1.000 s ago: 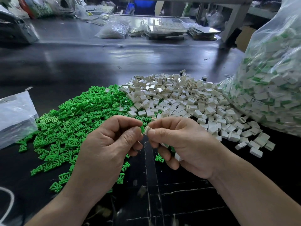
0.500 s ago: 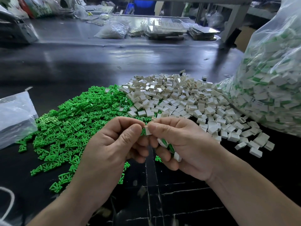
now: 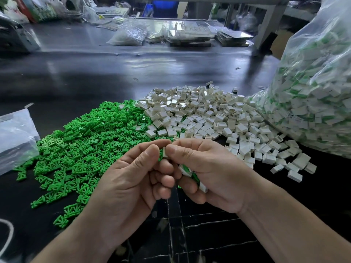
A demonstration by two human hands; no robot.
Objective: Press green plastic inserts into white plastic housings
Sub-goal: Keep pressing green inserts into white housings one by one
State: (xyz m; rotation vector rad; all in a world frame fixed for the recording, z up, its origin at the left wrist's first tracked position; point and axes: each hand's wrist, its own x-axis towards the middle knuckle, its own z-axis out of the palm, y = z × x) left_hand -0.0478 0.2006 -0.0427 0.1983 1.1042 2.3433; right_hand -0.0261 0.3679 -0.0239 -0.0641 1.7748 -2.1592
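A heap of green inserts (image 3: 85,141) covers the black table on the left. A heap of white housings (image 3: 218,118) lies beside it on the right. My left hand (image 3: 133,179) and my right hand (image 3: 210,171) meet fingertip to fingertip just in front of the heaps. Between them sits one white housing (image 3: 165,152) with a green insert pinched against its left side. My right palm also keeps several white-and-green pieces (image 3: 190,170) under the curled fingers.
A big clear bag (image 3: 313,88) full of white-and-green pieces leans at the right. A flat clear bag (image 3: 15,137) lies at the left edge. Loose housings (image 3: 294,175) are scattered at the right front. Bags and trays stand at the far side.
The hands have closed tighter together, the left thumb and fingers pushing the green insert toward the housing. Less green shows between the fingertips now.
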